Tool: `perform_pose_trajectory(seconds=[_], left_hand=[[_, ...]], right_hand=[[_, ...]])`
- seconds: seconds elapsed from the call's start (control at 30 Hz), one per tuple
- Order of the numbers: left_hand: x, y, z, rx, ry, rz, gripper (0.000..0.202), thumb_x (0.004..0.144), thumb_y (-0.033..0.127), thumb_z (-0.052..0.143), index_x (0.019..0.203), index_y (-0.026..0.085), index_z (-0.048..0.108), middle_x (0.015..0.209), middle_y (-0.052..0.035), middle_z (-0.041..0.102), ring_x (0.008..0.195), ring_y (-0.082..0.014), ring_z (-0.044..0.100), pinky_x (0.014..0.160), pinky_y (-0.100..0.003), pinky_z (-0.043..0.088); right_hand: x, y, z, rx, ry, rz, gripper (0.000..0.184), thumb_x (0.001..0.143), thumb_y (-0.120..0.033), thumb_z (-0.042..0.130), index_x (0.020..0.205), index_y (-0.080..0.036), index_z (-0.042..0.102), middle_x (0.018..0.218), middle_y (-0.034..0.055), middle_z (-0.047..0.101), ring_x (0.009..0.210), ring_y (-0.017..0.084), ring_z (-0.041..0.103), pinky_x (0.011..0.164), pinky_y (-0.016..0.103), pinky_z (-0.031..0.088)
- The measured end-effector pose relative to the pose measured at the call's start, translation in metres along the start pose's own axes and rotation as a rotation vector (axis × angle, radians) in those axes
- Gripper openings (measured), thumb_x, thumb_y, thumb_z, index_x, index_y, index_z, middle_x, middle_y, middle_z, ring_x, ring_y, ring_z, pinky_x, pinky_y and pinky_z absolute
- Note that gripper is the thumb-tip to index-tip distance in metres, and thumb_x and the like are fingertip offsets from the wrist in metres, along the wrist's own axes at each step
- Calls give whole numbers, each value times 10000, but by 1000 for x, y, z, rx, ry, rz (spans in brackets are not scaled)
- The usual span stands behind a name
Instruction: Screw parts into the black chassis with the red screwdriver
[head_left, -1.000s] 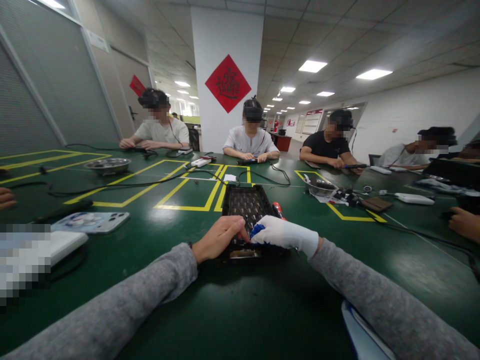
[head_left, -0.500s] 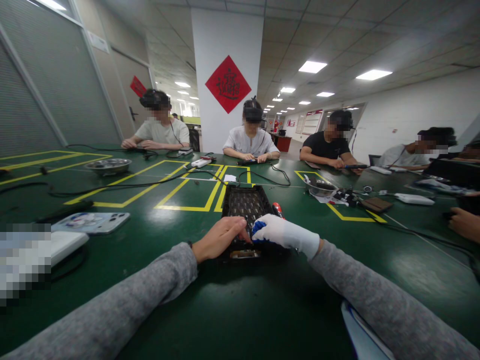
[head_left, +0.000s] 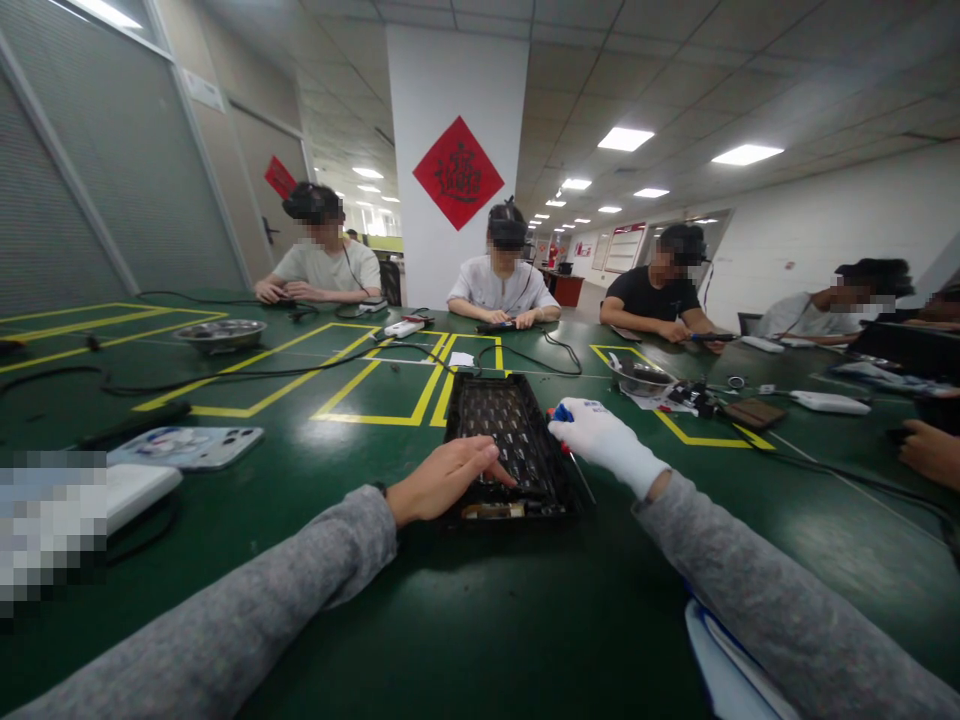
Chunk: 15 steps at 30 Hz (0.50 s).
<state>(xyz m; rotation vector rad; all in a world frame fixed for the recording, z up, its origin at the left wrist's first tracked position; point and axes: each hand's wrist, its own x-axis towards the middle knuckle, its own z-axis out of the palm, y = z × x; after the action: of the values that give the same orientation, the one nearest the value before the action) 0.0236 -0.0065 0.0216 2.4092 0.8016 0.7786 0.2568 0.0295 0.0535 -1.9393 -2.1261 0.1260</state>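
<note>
A black tray-like case (head_left: 551, 470) lies in front of me, filled with rows of small shiny metal pieces (head_left: 499, 415) too small to name. My left hand (head_left: 450, 478), bare, rests over its left side with the index finger stretched toward the near part; no held thing shows. At the right edge of the case, my right hand (head_left: 604, 440) wears a white glove with blue at the fingertips. Its curled fingers close around a red-handled screwdriver (head_left: 573, 457), mostly hidden, whose thin shaft points toward me. A brownish piece (head_left: 491, 510) sits in the case's near end.
A phone (head_left: 187, 447) and a white box (head_left: 142, 495) lie to the left. Metal bowls stand at far left (head_left: 221, 335) and right (head_left: 643, 378), the latter beside small parts. Black cables (head_left: 300, 368) cross the green table. Several people sit opposite and to the right.
My right hand has moved right, from above the middle of the case to the screwdriver at its right edge. My left hand has stayed nearly in place.
</note>
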Motion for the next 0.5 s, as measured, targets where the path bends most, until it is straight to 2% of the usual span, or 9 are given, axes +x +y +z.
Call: perform_pose_trajectory(seconds=[0.1,0.2,0.4,0.5], left_hand=[[0,-2,1,19,3,-5,607,940,396,141,888,182,707,836,-37,564,804,-142,504,806,-262,369],[0,-3,2,17,17,-27,608,939,400,147,868,178,708,822,-36,563,797,-142,504,790,-261,371],[0,-1,2,6,49,-39,599,941,396,157,850,178,707,805,-31,550,777,-135,505,766,-258,372],[0,0,2,-10,37,-31,593,940,398,156,872,177,702,816,-34,558,782,-137,508,771,-260,376]], right_hand=[[0,14,3,-89,-107,60,380,712,-488,498,894,-169,591,946,121,622,854,253,578,697,340,409],[0,18,6,-139,-161,110,459,678,-528,523,959,-171,583,1004,133,614,901,281,586,711,360,421],[5,22,12,-204,-156,260,665,638,-632,503,1071,-129,555,1098,189,575,1000,355,554,770,456,413],[8,29,17,-197,-149,306,640,643,-622,505,1048,-132,580,1098,189,583,993,368,558,762,480,415]])
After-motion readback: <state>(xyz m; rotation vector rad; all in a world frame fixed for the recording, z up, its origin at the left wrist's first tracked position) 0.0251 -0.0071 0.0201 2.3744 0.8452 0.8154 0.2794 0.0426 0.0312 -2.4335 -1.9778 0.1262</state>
